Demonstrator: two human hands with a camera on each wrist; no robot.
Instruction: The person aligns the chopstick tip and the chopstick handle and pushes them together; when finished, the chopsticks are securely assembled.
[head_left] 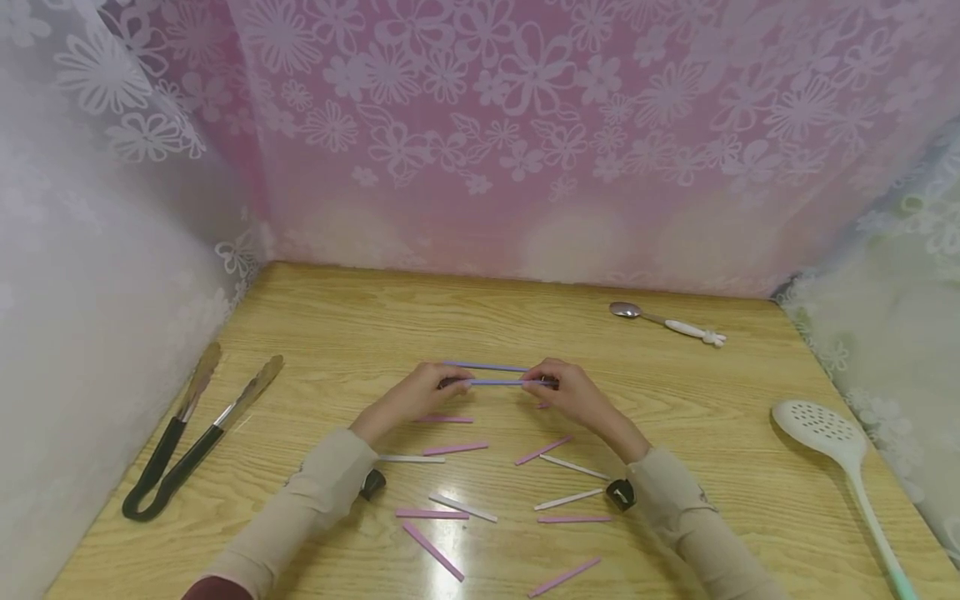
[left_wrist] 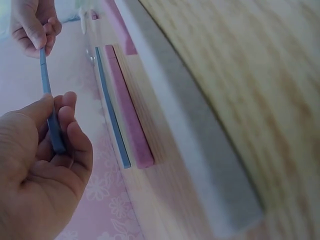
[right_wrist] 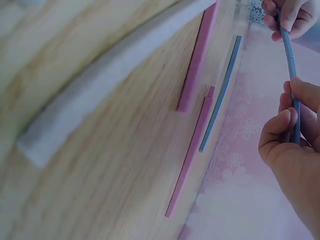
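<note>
Both hands hold one slim blue stick (head_left: 497, 382) raised level over the table. My left hand (head_left: 429, 389) pinches its left end between thumb and fingers. At the other end, the thumb and fingers of my right hand (head_left: 567, 390) grip it. A thin seam crosses the blue stick (left_wrist: 45, 77) between the hands in the left wrist view, and the same line shows in the right wrist view. Behind it a second blue stick (head_left: 487, 366) lies on the table, close alongside a pink stick (left_wrist: 129, 112) in the left wrist view.
Several pink sticks (head_left: 455, 448) and white sticks (head_left: 573, 467) lie scattered between the forearms. Black-handled tongs (head_left: 180, 467) rest at the left. A spoon (head_left: 626, 310) lies at the back right, and a white slotted spoon (head_left: 821, 425) near the right edge. Patterned cloth (head_left: 517, 167) hangs behind the table.
</note>
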